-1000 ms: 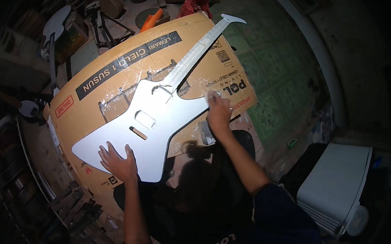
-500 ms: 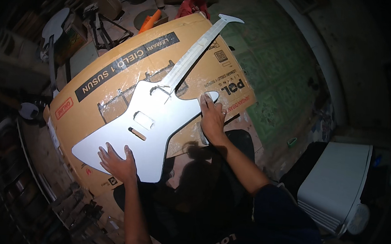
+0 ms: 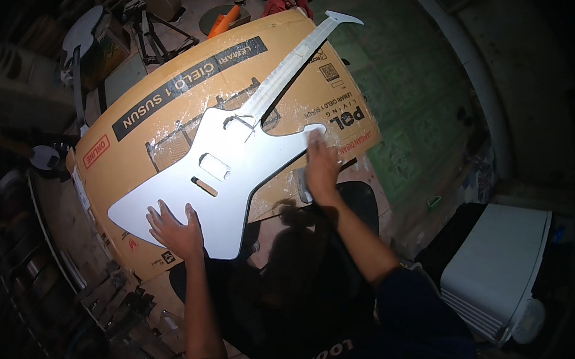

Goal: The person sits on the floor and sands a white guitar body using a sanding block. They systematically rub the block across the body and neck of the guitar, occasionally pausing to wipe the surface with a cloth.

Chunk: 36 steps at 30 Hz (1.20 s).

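- White angular guitar [image 3: 236, 156] lies flat, face up, on a printed cardboard sheet [image 3: 111, 174]; body toward the person, neck [image 3: 285, 76] running up and right, headstock [image 3: 344, 18] out past the sheet's far edge.
- Body has two cutouts near mid-face: a larger rounded rectangle [image 3: 215, 166] and a narrower slot [image 3: 204, 186] just below it.
- Left hand [image 3: 176, 232]: palm down, fingers spread wide, resting on the body's lower left part, near its edge.
- Right hand [image 3: 322, 162]: at the tip of the right-hand horn, fingers close together, blurred. Can't tell if anything sits under the fingertips.
- Grey piece [image 3: 302, 184], kind unclear, just beside the right hand at the cardboard's near edge.
- Around: orange object [image 3: 224, 21] and red cloth or bag [image 3: 286, 1] beyond the far edge; pale box-shaped unit [image 3: 495, 261] well off right; green patterned floor [image 3: 398, 120] between.
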Tool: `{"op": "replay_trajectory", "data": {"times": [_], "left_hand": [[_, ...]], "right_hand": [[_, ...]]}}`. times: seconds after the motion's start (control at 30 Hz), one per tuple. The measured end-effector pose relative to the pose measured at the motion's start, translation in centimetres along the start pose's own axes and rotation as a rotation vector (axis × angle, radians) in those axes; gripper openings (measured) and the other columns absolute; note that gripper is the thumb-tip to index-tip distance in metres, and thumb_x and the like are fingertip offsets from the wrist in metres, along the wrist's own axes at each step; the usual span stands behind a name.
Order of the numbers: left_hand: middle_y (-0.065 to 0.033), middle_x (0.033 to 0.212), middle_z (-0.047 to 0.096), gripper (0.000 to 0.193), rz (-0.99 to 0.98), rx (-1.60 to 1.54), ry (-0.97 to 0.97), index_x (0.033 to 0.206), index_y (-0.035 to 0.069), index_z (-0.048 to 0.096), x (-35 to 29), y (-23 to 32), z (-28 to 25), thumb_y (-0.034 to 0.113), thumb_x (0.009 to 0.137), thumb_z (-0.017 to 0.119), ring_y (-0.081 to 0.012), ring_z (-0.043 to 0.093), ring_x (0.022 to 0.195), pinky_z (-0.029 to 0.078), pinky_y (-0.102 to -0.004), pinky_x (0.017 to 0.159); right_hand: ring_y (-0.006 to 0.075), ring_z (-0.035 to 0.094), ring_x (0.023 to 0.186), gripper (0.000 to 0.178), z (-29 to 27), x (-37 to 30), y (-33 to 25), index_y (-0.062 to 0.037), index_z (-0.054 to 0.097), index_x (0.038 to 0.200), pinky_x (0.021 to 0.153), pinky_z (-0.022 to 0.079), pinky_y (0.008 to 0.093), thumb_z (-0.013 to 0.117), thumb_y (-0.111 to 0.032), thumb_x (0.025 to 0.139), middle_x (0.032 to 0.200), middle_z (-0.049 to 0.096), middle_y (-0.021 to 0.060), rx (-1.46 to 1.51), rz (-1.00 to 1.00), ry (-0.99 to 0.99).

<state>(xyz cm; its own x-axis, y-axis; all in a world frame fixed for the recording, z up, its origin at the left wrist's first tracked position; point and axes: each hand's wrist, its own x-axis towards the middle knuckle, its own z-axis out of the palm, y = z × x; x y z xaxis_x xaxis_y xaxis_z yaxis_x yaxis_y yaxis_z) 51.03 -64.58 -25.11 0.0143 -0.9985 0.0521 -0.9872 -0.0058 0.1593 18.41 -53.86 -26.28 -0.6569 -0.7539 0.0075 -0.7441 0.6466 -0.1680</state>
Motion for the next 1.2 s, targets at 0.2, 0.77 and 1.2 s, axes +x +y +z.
{"op": "replay_trajectory", "data": {"times": [0.2,0.77,1.2], "left_hand": [[-0.0228,0.161,0.032,0.073,-0.006,-0.002,-0.006,0.151,0.005,0.043,0.3,0.1,-0.3,0.041,0.092,0.068,-0.0375,0.024,0.152,0.017,-0.0578,0.123],[-0.0239,0.159,0.033,0.074,0.008,-0.002,-0.006,0.151,0.003,0.042,0.0,0.2,-0.3,0.041,0.092,0.066,-0.0386,0.025,0.151,0.018,-0.0582,0.122],[-0.0226,0.151,0.043,0.081,0.852,-0.441,-0.502,0.143,0.009,0.050,-10.7,18.1,-0.3,0.021,0.072,0.086,-0.0438,0.044,0.135,0.043,-0.0488,0.105]], "right_hand": [[0.0345,0.054,0.107,0.060,-0.3,0.8,1.8,-0.0107,0.047,0.150,0.095,0.041,0.0537,0.050,-0.004,0.090,0.160,0.040,0.0062,-0.021,-0.079,0.010],[0.0372,0.055,0.106,0.059,-0.1,0.4,2.8,-0.0135,0.047,0.151,0.095,0.041,0.0548,0.049,-0.005,0.092,0.162,0.039,0.0069,0.037,-0.029,0.015],[0.0391,0.055,0.110,0.060,0.4,0.3,2.9,-0.0136,0.041,0.153,0.102,0.040,0.0533,0.045,-0.005,0.094,0.163,0.036,0.0067,0.066,-0.033,-0.022]]}}
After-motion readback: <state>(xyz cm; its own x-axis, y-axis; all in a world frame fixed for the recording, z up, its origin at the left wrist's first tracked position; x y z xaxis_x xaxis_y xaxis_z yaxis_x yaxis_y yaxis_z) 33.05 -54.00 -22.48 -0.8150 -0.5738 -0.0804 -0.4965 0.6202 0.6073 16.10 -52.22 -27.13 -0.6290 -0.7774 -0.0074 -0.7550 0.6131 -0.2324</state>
